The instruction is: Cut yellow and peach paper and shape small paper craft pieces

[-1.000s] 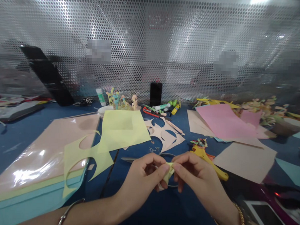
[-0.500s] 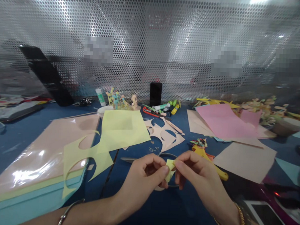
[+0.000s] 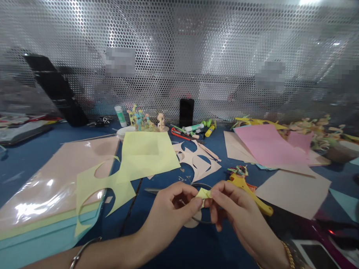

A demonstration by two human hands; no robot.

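Observation:
A small folded yellow paper piece (image 3: 203,193) is pinched between my two hands, low and right of centre. My left hand (image 3: 175,213) grips its left side between thumb and fingers. On its right side, the thumb and fingers of my right hand (image 3: 237,211) are closed on it. Scissors (image 3: 151,191) lie partly hidden behind my hands, one blade showing at the left. Below the paper, a round pale piece (image 3: 192,223) shows partly behind my left hand's fingers. Just ahead lies a cream sheet with cut-out holes (image 3: 196,160).
A yellow sheet (image 3: 146,153) and a cut yellow scrap (image 3: 107,183) lie left, beside a glossy folder (image 3: 57,177). A yellow-handled tool (image 3: 251,192) is near my right hand. Pink paper (image 3: 269,143) and a grey sheet (image 3: 295,191) lie right. A phone (image 3: 186,111) stands at the back.
The yellow paper has been turned and now shows a pointed, slanting fold. My hands stay in nearly the same place, with the round pale piece more exposed below.

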